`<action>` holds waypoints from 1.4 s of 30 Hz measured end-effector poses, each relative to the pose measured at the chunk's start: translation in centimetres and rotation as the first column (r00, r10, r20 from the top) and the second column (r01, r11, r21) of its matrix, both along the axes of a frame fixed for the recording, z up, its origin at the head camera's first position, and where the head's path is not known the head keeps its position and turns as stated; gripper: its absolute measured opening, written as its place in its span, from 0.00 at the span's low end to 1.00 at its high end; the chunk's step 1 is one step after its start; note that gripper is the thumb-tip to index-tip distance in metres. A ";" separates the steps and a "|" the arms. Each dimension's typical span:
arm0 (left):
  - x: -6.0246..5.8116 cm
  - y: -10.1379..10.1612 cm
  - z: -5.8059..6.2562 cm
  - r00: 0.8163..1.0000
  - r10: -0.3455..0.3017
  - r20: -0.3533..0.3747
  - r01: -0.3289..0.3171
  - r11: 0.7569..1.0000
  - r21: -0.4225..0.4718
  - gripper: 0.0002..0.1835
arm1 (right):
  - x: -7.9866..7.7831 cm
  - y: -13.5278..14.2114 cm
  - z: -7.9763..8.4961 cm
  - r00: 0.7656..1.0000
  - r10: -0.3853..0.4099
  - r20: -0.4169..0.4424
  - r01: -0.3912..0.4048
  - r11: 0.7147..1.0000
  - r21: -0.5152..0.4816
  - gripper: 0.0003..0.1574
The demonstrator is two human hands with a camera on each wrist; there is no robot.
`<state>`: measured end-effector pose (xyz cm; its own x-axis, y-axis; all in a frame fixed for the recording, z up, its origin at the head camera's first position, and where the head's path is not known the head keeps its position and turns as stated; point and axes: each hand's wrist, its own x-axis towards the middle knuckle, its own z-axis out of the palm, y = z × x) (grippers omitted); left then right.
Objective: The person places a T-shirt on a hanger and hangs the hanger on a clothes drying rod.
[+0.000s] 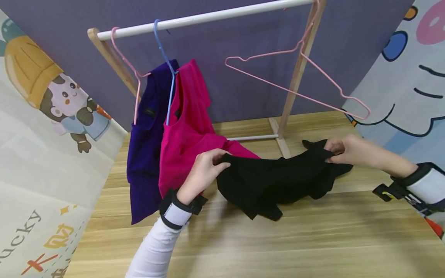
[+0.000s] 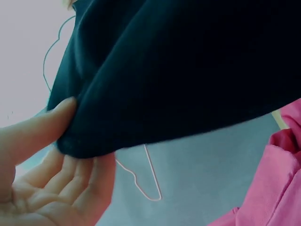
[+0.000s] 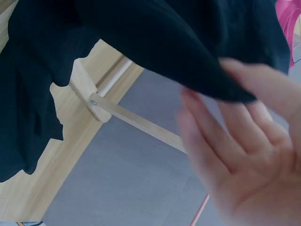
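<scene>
A black garment (image 1: 274, 177) is stretched sideways between both hands above the wooden tabletop, its lower part drooping in folds. My left hand (image 1: 205, 170) pinches its left upper corner between thumb and fingers; the left wrist view shows the thumb on the cloth (image 2: 141, 84) and the fingers behind it. At the other end, my right hand (image 1: 351, 152) pinches the fabric edge, as the right wrist view (image 3: 249, 127) also shows. Behind and above the garment, a bare pink hanger (image 1: 264, 81) hangs at the rack's right end. What kind of garment it is cannot be told.
On the white rail (image 1: 208, 16) at left, a pink hanger (image 1: 136, 96) carries a purple top (image 1: 144, 162) and a blue hanger (image 1: 170, 92) a magenta top (image 1: 187, 143). The rack's wooden right post (image 1: 295, 77) stands behind the black cloth. Printed panels flank both sides.
</scene>
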<state>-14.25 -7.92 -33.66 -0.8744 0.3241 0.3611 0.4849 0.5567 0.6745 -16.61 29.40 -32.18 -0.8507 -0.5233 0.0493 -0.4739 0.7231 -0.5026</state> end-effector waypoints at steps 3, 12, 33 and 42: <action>0.1 0.3 0.0 0.998 0.021 -0.065 -0.017 0.998 0.061 0.09 | -0.3 -0.1 0.1 0.991 0.046 0.128 -0.045 0.999 -0.012 0.13; 0.1 1.1 -0.2 0.986 -0.036 -0.163 0.050 0.995 0.088 0.08 | -2.7 -1.7 5.1 0.946 -0.192 -0.262 0.154 0.975 -0.157 0.18; 0.5 0.7 -0.6 0.986 -0.109 -0.126 0.115 0.993 0.040 0.08 | -9.2 -4.6 8.1 0.885 -0.466 -0.012 0.435 0.835 -0.338 0.25; 0.7 0.3 -0.5 0.985 -0.149 -0.089 0.150 0.989 -0.003 0.08 | -9.6 -5.5 9.2 0.855 -0.458 0.244 0.513 0.675 -0.530 0.19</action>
<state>-13.60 -7.60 -34.11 -0.7807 0.4474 0.4364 0.6204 0.4709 0.6272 -26.24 23.91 -22.96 -0.9918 0.0648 0.1101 -0.0736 0.4149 -0.9069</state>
